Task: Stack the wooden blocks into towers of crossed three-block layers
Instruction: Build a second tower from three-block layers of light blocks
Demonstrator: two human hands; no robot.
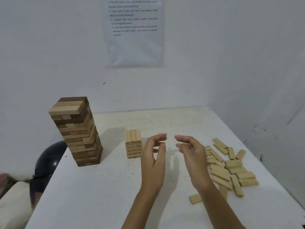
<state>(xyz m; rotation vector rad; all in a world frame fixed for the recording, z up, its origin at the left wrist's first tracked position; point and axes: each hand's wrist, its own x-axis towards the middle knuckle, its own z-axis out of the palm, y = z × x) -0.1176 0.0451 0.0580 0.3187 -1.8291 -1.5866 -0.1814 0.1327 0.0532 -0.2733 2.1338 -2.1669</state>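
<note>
A tall tower (77, 131) of mixed dark and light wooden blocks stands at the table's far left. A short tower (133, 143) of small pale blocks in crossed layers stands mid-table. My left hand (154, 156) hovers just right of the short tower, fingers loosely curved, holding nothing. My right hand (191, 154) floats opposite it, also empty with relaxed fingers. A pile of loose pale blocks (229, 167) lies to the right of my right hand. One stray block (195, 198) lies near my right forearm.
The white table (99, 195) sits in a corner between two white walls. A printed sheet (134, 32) hangs on the back wall. A dark round object (49, 159) sits beyond the table's left edge.
</note>
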